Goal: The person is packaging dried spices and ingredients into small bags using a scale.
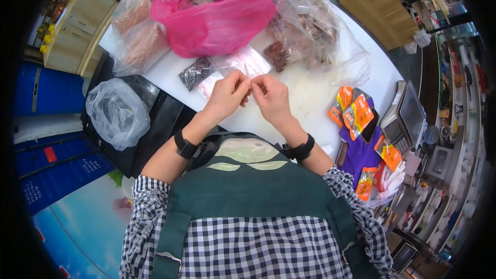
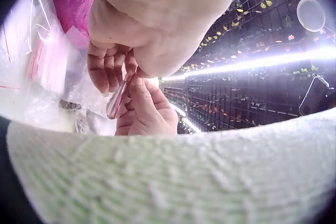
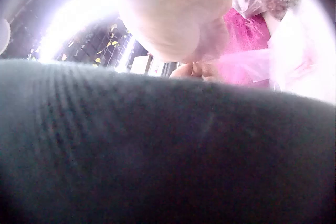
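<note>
The curled fingers of the left hand (image 1: 227,93) and right hand (image 1: 271,98) meet and pinch a small clear bag with a red edge (image 2: 119,98), which in the left wrist view slants from between the fingertips toward seven o'clock. In the head view, from the joined fingertips, flat clear packets (image 1: 252,60) lie just beyond at twelve o'clock and a dark packet (image 1: 195,74) between nine and ten. Farther out on the white bench (image 1: 305,104), a pink bag (image 1: 217,28) sits at eleven, a brown-filled clear bag (image 1: 320,36) at two, and orange packets (image 1: 358,117) between three and four.

Large bag (image 1: 219,28) on table (image 1: 305,113), beyond hands (image 1: 226,94)
</note>
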Demonstrator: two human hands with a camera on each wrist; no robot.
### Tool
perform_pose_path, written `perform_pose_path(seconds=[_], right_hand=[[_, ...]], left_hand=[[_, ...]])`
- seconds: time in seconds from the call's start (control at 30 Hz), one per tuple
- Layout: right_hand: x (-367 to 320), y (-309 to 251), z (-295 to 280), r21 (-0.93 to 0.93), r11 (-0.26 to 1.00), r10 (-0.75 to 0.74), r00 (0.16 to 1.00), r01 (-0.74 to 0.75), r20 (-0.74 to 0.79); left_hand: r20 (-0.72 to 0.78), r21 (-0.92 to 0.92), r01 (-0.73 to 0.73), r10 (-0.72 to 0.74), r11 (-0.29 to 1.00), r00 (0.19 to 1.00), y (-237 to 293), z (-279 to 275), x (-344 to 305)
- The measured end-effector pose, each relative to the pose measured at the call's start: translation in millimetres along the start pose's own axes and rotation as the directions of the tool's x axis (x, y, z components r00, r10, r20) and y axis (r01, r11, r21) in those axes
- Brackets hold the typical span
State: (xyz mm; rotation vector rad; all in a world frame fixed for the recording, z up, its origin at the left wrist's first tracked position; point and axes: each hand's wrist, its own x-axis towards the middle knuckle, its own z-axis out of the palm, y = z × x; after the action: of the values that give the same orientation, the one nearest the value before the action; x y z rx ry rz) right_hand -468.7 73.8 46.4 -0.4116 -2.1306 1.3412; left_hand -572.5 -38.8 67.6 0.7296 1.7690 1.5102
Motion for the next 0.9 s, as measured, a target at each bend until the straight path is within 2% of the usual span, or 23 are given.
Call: perform_pose_path(seconds=[0.07, 0.1, 0.17, 0.2, 0.27, 0.3, 0.37, 0.4, 0.47, 0.5, 0.57, 0.6, 0.67, 0.8, 0.87, 0.9], right_hand=[[-1.8, -0.2, 1.7, 0.038, 0.998, 0.041, 0.999, -0.042, 0.012], [-2.1, -1.4, 1.4, 0.031, 0.999, 0.034, 0.999, -0.035, 0.013], [-1.3, -3.4, 0.3, -0.042, 0.999, 0.019, 1.000, -0.019, -0.009], [-0.6, -3.7, 0.7, -0.047, 0.999, 0.014, 1.000, -0.014, -0.008], [-0.7, -3.5, 2.8, -0.120, 0.992, -0.047, 0.999, 0.045, -0.013], [-0.3, -2.5, 3.2, -0.119, 0.992, -0.049, 0.999, 0.047, -0.009], [0.5, 0.1, 4.3, -0.301, 0.938, -0.192, 0.981, 0.172, -0.038], [2.9, 4.7, 0.0, -0.301, 0.938, -0.193, 0.981, 0.174, -0.035], [9.1, 13.7, -11.6, -0.438, 0.890, -0.210, 0.967, 0.128, -0.144], [8.7, 13.9, -11.2, -0.437, 0.891, -0.208, 0.968, 0.127, -0.142], [6.8, 10.7, -10.1, -0.422, 0.884, -0.250, 0.966, 0.200, -0.066], [7.0, 8.8, -9.6, -0.420, 0.885, -0.250, 0.966, 0.202, -0.063], [8.4, 4.7, -7.2, -0.321, 0.932, -0.188, 0.982, 0.170, -0.027], [10.8, 1.7, -9.5, -0.253, 0.961, -0.117, 0.993, 0.110, -0.011], [13.3, 2.2, -14.4, -0.297, 0.953, -0.078, 0.996, 0.062, -0.043], [14.4, 4.1, -14.4, -0.298, 0.953, -0.079, 0.996, 0.062, -0.044]], left_hand=[[0.073, 0.118, -0.014, 0.006, 0.993, 0.997, 1.4, -3.8, 0.0], [0.072, 0.113, -0.022, 0.014, 0.993, 0.997, -1.1, -5.8, 0.1], [0.049, 0.295, -0.125, 0.116, 0.947, 0.992, -9.9, -8.3, 2.7], [0.048, 0.290, -0.130, 0.122, 0.948, 0.991, -11.9, -7.9, 4.9], [0.027, 0.489, -0.258, 0.281, 0.834, 0.959, -14.5, -7.7, 6.3], [0.022, 0.489, -0.256, 0.281, 0.834, 0.959, -15.0, -6.8, 6.7], [0.030, 0.616, -0.393, 0.478, 0.683, 0.878, -15.3, -5.2, 7.2], [0.028, 0.616, -0.392, 0.478, 0.684, 0.878, -15.7, -7.8, 6.5], [0.001, 0.687, -0.305, 0.419, 0.660, 0.908, -17.6, -15.3, 3.7], [-0.001, 0.688, -0.302, 0.417, 0.660, 0.909, -19.4, -16.2, 4.1], [0.050, 0.766, -0.294, 0.402, 0.573, 0.914, -17.8, -16.5, 2.9], [0.046, 0.766, -0.290, 0.401, 0.573, 0.915, -11.5, -14.5, 2.0], [-0.136, 0.490, -0.239, 0.345, 0.838, 0.929, 5.3, -9.4, 1.9], [-0.106, 0.429, -0.339, 0.419, 0.837, 0.902, 9.0, -11.7, 6.9], [0.163, 0.574, -0.524, 0.539, 0.630, 0.826, 11.2, -19.4, 5.6], [0.163, 0.573, -0.525, 0.540, 0.630, 0.826, 9.2, -23.1, 4.6]])
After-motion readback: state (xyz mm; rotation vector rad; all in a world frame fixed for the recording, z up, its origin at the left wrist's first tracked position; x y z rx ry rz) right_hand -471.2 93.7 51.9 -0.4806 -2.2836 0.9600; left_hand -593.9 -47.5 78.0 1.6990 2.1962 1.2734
